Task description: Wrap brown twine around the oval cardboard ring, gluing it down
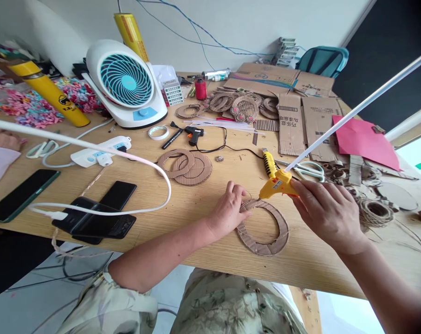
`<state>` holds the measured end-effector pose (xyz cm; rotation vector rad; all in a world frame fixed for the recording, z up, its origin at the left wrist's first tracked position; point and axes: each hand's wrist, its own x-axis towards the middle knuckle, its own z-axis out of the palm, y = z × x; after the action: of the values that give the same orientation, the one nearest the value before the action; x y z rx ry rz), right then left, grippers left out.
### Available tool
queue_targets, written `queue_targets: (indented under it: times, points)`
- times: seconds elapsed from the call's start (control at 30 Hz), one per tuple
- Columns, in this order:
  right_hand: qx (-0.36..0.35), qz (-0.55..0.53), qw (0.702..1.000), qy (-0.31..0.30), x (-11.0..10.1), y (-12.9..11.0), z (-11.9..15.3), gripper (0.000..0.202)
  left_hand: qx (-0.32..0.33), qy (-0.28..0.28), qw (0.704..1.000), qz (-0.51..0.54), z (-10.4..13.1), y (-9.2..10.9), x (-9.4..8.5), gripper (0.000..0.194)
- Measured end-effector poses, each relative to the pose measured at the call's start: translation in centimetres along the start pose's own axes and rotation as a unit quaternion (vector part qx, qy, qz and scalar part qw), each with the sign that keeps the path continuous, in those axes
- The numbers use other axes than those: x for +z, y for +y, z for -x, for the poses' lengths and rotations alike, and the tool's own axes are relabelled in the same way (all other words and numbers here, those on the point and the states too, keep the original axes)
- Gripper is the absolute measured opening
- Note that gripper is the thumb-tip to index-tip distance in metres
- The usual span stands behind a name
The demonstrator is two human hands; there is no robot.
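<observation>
A flat cardboard ring (282, 228) lies on the wooden table (210, 260) near its front edge. My left hand (227, 211) grips the ring's upper left rim, thumb and fingers closed on it. A thin strand shows by those fingertips. My right hand (327, 211) is wrapped round a yellow glue gun (275, 186), whose nozzle points down at the top of the ring. Whether the nozzle touches the cardboard I cannot tell. A long translucent glue stick (356, 112) juts from the gun's back, up to the right.
Behind the gun lie a yellow utility knife (268, 162) and scissors (309, 170). A twine roll (375, 212) sits right. More cardboard rings (201, 168), a black glue gun (194, 134) and a fan (126, 88) stand farther back. A white cable (154, 162) loops over phones at left.
</observation>
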<state>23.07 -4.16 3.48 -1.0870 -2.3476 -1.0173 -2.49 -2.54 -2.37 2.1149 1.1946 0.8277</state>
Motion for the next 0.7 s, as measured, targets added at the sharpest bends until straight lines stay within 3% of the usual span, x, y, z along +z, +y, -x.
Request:
queue_targets:
  times: [0.57, 0.7]
  points:
    - [-0.026, -0.024, 0.999, -0.012, -0.2, 1.1, 0.7, 0.057, -0.001, 0.008, 1.0, -0.017, 0.1, 0.0, 0.1, 0.051]
    - [0.035, -0.051, 0.998, -0.025, 1.1, 2.4, 1.8, 0.054, 0.0, 0.01, 1.0, -0.011, 0.0, -0.1, 0.3, 0.053]
